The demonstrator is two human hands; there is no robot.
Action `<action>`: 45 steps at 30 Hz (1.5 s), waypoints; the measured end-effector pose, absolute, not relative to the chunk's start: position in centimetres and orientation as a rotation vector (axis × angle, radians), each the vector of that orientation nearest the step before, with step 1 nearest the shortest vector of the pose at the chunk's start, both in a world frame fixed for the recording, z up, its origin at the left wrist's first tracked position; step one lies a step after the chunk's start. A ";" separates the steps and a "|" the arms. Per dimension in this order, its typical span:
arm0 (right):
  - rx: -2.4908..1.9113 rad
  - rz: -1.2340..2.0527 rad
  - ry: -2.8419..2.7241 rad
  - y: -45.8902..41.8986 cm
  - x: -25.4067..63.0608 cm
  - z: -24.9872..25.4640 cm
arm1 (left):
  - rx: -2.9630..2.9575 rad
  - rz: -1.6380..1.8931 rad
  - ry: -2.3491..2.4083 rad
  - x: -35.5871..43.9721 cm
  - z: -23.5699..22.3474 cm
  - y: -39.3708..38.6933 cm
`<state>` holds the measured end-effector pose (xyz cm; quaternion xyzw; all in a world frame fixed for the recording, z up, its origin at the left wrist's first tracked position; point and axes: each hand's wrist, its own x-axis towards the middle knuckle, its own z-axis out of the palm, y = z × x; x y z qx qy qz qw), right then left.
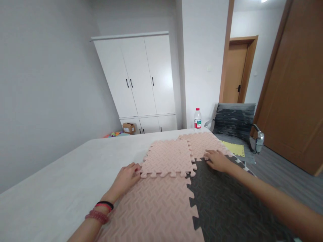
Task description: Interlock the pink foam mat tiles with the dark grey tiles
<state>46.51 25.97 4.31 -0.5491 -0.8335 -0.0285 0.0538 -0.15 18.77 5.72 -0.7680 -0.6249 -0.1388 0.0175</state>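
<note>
Four interlocking foam tiles lie on the white table, textured with a woven pattern. The loose-looking pink foam tile [168, 156] in the middle overlaps the edge of the near pink tile [161, 205] and sits beside the far-right pink tile [202, 141]. A black tile [224, 201] is joined to the near pink one along its toothed edge. My left hand [128, 176] is closed at the near-left corner of the middle pink tile, fingers bent over it. My right hand [216, 160] rests with fingers apart where the black and far-right pink tiles meet.
A red-capped plastic bottle [198, 119] stands on the far edge of the white table [63, 171]. Behind it are a dark chair [234, 121] with a yellow sheet [233, 148] and a white wardrobe [141, 74]. A cardboard box [129, 128] sits beyond the table.
</note>
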 end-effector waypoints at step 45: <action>-0.996 0.677 -2.401 32.9 34.5 1.3 | -2.284 -0.205 -2.128 -4.7 3.4 25.7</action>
